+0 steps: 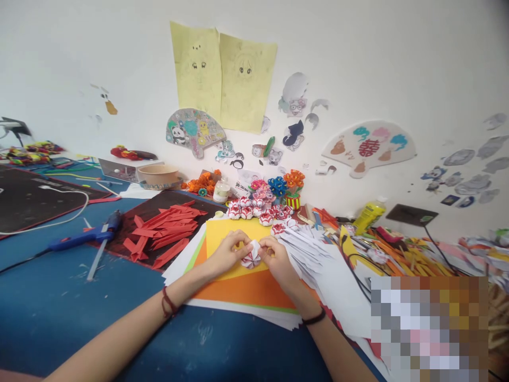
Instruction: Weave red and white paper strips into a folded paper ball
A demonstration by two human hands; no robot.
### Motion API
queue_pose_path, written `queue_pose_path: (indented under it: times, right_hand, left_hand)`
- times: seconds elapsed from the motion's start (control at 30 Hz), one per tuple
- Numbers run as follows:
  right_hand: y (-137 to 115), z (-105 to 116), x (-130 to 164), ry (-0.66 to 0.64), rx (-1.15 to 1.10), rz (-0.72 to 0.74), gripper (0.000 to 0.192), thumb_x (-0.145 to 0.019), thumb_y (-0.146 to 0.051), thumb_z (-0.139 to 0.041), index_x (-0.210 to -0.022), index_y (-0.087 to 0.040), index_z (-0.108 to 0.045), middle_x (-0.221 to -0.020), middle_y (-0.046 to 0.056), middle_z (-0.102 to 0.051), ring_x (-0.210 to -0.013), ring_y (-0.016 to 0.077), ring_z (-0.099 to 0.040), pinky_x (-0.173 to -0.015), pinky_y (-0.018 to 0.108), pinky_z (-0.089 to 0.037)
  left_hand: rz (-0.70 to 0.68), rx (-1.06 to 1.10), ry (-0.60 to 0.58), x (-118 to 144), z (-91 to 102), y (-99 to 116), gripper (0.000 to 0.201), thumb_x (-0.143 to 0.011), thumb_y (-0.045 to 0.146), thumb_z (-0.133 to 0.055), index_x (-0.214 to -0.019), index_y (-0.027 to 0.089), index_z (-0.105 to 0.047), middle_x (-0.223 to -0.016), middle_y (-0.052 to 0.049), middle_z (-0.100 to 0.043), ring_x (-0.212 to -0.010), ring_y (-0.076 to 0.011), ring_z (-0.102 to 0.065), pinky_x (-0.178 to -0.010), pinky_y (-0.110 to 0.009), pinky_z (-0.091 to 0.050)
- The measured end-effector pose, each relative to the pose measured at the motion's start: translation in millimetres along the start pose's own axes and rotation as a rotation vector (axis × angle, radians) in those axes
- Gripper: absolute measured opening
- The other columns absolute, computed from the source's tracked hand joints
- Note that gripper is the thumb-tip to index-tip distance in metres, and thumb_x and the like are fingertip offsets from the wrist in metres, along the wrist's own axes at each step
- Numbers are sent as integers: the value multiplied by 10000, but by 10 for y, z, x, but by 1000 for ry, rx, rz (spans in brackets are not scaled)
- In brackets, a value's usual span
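Note:
Between my hands is a small red-and-white folded paper ball (251, 258), held above a stack of coloured paper. My left hand (228, 253) pinches it from the left side, thumb and fingertips on its upper edge. From the right, my right hand (277, 261) pinches the same piece with thumb and forefinger. Under the hands lie yellow and orange paper sheets (246, 289). Just beyond them sit several finished-looking red-and-white paper balls (245, 208) of the same kind. A pile of folded white paper strips (304, 252) lies right of my right hand.
Left are folded red paper strips (165, 228) on a dark mat and a blue glue gun (85, 236) with its cord. Behind stand a round tan bowl (159, 175), a small bottle (221, 191) and craft flowers (278, 187). A yellow bottle (369, 216) and cluttered paper strips are right.

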State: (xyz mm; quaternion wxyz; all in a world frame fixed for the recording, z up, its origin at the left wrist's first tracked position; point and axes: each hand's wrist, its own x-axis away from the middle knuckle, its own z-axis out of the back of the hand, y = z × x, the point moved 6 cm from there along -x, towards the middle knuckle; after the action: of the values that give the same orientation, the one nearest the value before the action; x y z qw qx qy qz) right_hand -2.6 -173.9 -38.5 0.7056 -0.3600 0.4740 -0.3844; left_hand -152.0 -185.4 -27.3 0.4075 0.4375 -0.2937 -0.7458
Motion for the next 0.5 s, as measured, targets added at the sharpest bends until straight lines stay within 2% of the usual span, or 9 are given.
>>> queue_pose_path:
  times: [0.13,0.23,0.4,0.5]
  right_hand:
    - [24,-58,-6,-34,-130,-92,258,-869,-445,-592,-929,-199,-641,-919,61,-657,-830,202,-632,-728,332,-504]
    - [-6,-131,22,-52,-318,-199,353,-849,-496,-643,-1059,-213,-633,-1040,74,-679,-937,216,-652,-790,339,-521]
    - [-42,-213,53,-133,-528,-275,436,-813,-515,-710,-1108,-199,-650,-1064,83,-693,-955,212,-656,-818,336,-515]
    - [-4,-240,49,-158,-623,-289,455,-780,-484,-762,-1113,-197,-649,-1055,78,-702,-939,207,-660,-799,325,-516]
  left_hand:
    - [123,203,39,-1,71,-41,345,-860,494,-630,-800,154,-617,-849,-34,-609,-786,-157,-524,-721,-276,-417]
    - [189,344,7,10,71,-22,353,-824,500,-679,-823,149,-641,-833,-36,-617,-767,-155,-528,-709,-272,-414]
    - [225,542,-28,18,56,0,345,-781,468,-736,-779,135,-647,-830,-34,-601,-802,-161,-539,-741,-265,-402]
    - [216,602,-59,20,51,1,348,-765,461,-754,-773,126,-656,-842,-34,-585,-772,-149,-538,-704,-258,-388]
